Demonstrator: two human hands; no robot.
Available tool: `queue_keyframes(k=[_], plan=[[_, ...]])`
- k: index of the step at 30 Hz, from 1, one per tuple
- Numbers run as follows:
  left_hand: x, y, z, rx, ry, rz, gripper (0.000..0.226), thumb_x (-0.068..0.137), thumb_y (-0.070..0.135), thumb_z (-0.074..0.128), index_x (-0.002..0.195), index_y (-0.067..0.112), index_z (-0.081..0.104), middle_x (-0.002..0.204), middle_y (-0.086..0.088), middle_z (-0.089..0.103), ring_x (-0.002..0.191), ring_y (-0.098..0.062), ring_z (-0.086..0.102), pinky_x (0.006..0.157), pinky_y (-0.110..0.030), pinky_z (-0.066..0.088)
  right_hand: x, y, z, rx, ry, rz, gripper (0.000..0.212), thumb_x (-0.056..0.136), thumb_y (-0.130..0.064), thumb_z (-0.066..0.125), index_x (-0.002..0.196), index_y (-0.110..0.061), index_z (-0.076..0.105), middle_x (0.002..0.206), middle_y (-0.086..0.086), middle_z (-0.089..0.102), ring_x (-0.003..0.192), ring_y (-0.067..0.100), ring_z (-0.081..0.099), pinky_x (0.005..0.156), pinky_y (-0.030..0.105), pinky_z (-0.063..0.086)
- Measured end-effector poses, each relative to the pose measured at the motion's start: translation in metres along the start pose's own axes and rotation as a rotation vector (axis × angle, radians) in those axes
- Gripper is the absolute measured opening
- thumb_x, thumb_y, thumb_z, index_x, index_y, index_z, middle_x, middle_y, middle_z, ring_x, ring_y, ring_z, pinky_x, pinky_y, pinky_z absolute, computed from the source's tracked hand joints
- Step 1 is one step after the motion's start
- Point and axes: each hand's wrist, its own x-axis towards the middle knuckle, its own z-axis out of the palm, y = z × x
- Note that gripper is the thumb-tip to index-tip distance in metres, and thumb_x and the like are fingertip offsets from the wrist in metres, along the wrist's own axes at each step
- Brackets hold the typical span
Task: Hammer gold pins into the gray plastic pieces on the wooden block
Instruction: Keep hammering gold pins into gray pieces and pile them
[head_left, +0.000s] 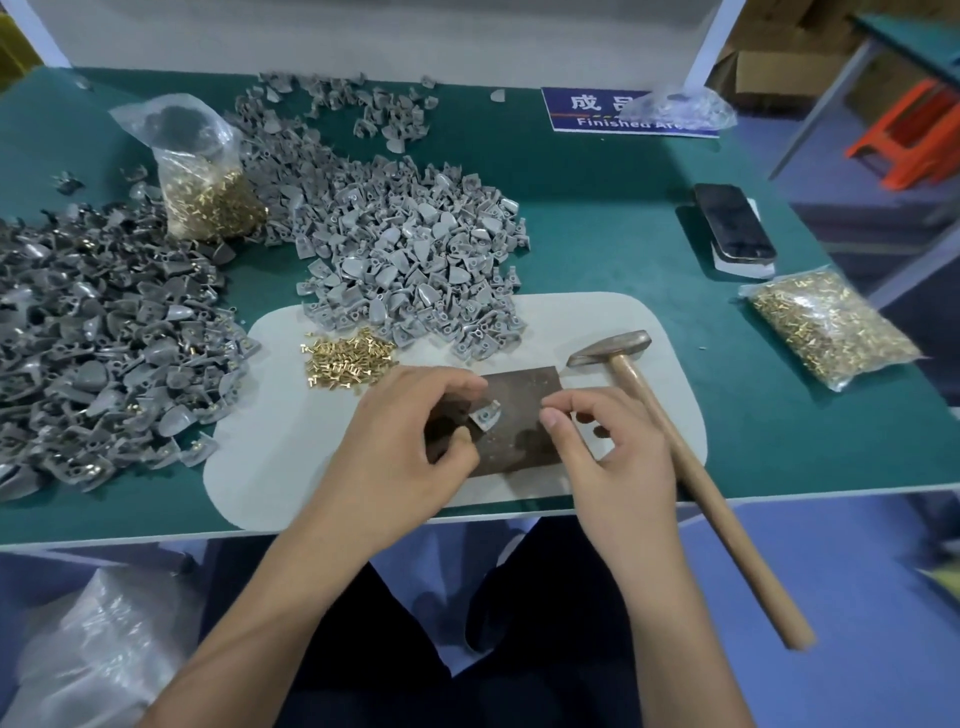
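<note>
Centrally, left hand (400, 441) pinches gray piece (485, 415) on block (519, 415) (hammer (670, 441) beside).

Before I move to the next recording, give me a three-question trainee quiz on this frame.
1. True or false: the right hand grips the wooden-handled hammer.
2. Which hand steadies the small gray plastic piece on the dark brown wooden block? A left, B right, C neither.
3. Fill in: the loose heap of gold pins lies on the pale oval ____.

Key
1. False: the hammer lies on the mat and green table, untouched.
2. A: the left hand holds it.
3. Mat.
</note>
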Motion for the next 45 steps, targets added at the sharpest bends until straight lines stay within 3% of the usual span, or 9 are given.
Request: queue_keyframes(k=[7, 11, 16, 23, 26, 30, 34, 40, 45], plan=[[0.014, 0.013, -0.011, 0.184, -0.292, 0.075, 0.056, 0.086, 0.028, 0.050, 0.141, 0.044, 0.052, 0.106, 0.018, 0.055, 0.104, -0.009, 0.047, 0.095, -0.034, 0.041, -0.003, 0.003, 0.005, 0.031, -0.016, 0.054, 0.011, 0.093, -0.024, 0.067, 0.094, -0.034, 0.072, 0.098, -0.013, 0.072, 0.101, 0.015, 0.066, 0.085, 0.027, 0.049], [0.022, 0.013, -0.015, 0.213, -0.360, 0.089, 0.043, 0.094, 0.018, 0.054, 0.129, 0.040, 0.064, 0.101, 0.017, 0.051, 0.102, -0.007, 0.045, 0.095, -0.033, 0.042, -0.001, 0.003, 0.003, 0.039, -0.022, 0.074, 0.013, 0.094, -0.022, 0.068, 0.094, -0.035, 0.071, 0.099, -0.012, 0.072, 0.100, 0.015, 0.066, 0.084, 0.036, 0.053], [0.023, 0.008, -0.016, 0.164, -0.294, 0.014, 0.033, 0.098, 0.020, 0.063, 0.129, 0.031, 0.067, 0.101, 0.012, 0.056, 0.095, -0.007, 0.053, 0.084, -0.022, 0.041, -0.003, -0.001, -0.004, 0.022, 0.000, 0.074, 0.017, 0.094, -0.018, 0.070, 0.092, -0.035, 0.071, 0.097, -0.014, 0.072, 0.098, 0.015, 0.066, 0.083, 0.040, 0.054], [0.026, 0.002, -0.015, 0.126, -0.168, -0.044, 0.010, 0.086, 0.039, 0.077, 0.090, 0.029, 0.076, 0.082, 0.011, 0.057, 0.081, -0.005, 0.053, 0.075, -0.030, 0.046, 0.011, -0.017, -0.005, 0.018, -0.082, 0.025, 0.020, 0.092, -0.012, 0.073, 0.090, -0.031, 0.072, 0.093, -0.017, 0.071, 0.094, 0.012, 0.065, 0.080, 0.025, 0.050], [0.021, 0.000, -0.015, 0.058, -0.150, -0.082, 0.013, 0.086, 0.034, 0.079, 0.097, 0.028, 0.074, 0.083, 0.014, 0.061, 0.082, -0.001, 0.056, 0.070, -0.012, 0.041, 0.018, -0.025, 0.007, -0.008, -0.164, -0.021, 0.017, 0.090, -0.011, 0.075, 0.089, -0.029, 0.074, 0.091, -0.014, 0.070, 0.094, 0.010, 0.064, 0.080, 0.019, 0.046], [0.013, -0.003, -0.019, 0.027, -0.127, -0.069, 0.013, 0.087, 0.022, 0.079, 0.098, 0.027, 0.074, 0.084, 0.014, 0.062, 0.083, 0.001, 0.056, 0.072, -0.010, 0.041, 0.023, -0.027, 0.021, -0.069, -0.242, -0.034, 0.012, 0.089, -0.015, 0.075, 0.088, -0.027, 0.075, 0.090, -0.011, 0.067, 0.092, 0.011, 0.062, 0.083, 0.029, 0.049], [0.013, 0.000, -0.017, 0.052, -0.113, -0.062, 0.012, 0.086, 0.015, 0.077, 0.093, 0.025, 0.078, 0.081, 0.010, 0.059, 0.079, -0.002, 0.052, 0.073, -0.020, 0.043, 0.024, -0.027, 0.027, -0.192, -0.272, -0.033, 0.010, 0.089, -0.020, 0.075, 0.088, -0.030, 0.075, 0.089, -0.012, 0.065, 0.095, 0.014, 0.060, 0.086, 0.040, 0.050], [0.009, -0.003, -0.014, 0.029, -0.081, -0.056, 0.013, 0.086, 0.014, 0.075, 0.089, 0.026, 0.078, 0.079, 0.011, 0.054, 0.080, -0.002, 0.050, 0.073, -0.023, 0.042, 0.022, -0.037, 0.027, -0.350, -0.263, -0.089, 0.010, 0.091, -0.022, 0.073, 0.089, -0.032, 0.075, 0.089, -0.013, 0.058, 0.097, 0.013, 0.055, 0.081, 0.037, 0.049], [0.008, -0.005, -0.012, 0.025, -0.066, -0.055, 0.012, 0.086, 0.016, 0.075, 0.089, 0.028, 0.077, 0.079, 0.014, 0.052, 0.082, 0.001, 0.048, 0.071, -0.014, 0.036, 0.020, -0.042, 0.025, -0.381, -0.260, -0.047, 0.013, 0.090, -0.022, 0.073, 0.083, -0.033, 0.073, 0.075, -0.014, 0.048, 0.088, 0.012, 0.052, 0.071, 0.038, 0.048]])
